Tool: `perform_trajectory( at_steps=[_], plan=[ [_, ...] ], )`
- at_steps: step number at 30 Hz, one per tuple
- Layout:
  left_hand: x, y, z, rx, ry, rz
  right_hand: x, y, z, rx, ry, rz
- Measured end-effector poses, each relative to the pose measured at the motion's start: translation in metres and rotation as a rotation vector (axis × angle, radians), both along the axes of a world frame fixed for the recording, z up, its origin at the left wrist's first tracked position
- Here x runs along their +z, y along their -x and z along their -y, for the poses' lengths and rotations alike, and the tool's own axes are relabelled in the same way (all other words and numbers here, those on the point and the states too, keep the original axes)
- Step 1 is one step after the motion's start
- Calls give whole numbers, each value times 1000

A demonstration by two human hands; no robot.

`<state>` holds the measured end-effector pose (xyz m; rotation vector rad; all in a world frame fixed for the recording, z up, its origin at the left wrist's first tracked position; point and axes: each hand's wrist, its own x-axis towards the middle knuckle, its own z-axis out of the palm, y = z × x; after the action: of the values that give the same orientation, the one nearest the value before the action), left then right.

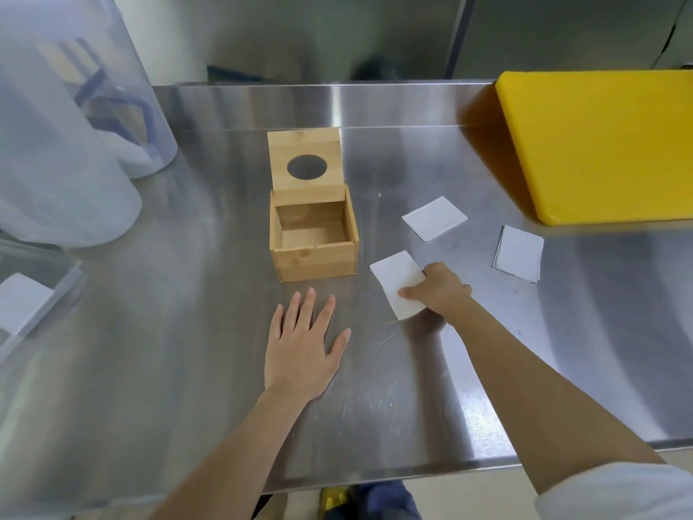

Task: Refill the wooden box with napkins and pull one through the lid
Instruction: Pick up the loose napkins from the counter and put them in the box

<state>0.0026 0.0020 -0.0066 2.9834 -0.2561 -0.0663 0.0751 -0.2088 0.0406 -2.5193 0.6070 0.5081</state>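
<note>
The wooden box (317, 262) stands open and empty in the middle of the steel table. Its lid (304, 144), with a round hole, leans upright at the box's back edge. My right hand (438, 290) pinches a white folded napkin (393, 275) just right of the box, thumb on top, the napkin resting on the table. A second napkin (434, 218) lies further back, and a third napkin (518, 253) lies to the right. My left hand (303, 347) rests flat on the table in front of the box, fingers spread, holding nothing.
A yellow cutting board (600, 144) fills the back right of the steel table (187, 332). Clear plastic containers (67, 144) stand at the back left. A clear tray with another white napkin (22, 302) sits at the left edge. The table's front edge runs close below my arms.
</note>
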Motion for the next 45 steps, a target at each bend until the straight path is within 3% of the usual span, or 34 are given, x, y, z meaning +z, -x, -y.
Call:
perform_trajectory(
  at_steps=[13, 19, 23, 26, 30, 41, 45],
  plan=[
    [1, 0, 0, 8, 17, -13, 17, -17, -11, 137, -125, 112],
    [3, 0, 0, 0, 11, -35, 57, -43, -4, -14, -269, 476],
    [3, 0, 0, -5, 18, -36, 93, -55, -19, 130, -505, 572],
    [4, -1, -1, -4, 27, -30, 104, -65, -34, 316, -619, 524],
    [4, -1, 0, -1, 40, -34, 104, -81, -61, 468, -559, 404],
    [-2, -2, 1, 11, 58, -19, 65, -115, -119, 883, -28, 65],
    [-3, -2, 1, 13, 75, -19, 50, -119, -131, 951, 63, -107]
  ],
)
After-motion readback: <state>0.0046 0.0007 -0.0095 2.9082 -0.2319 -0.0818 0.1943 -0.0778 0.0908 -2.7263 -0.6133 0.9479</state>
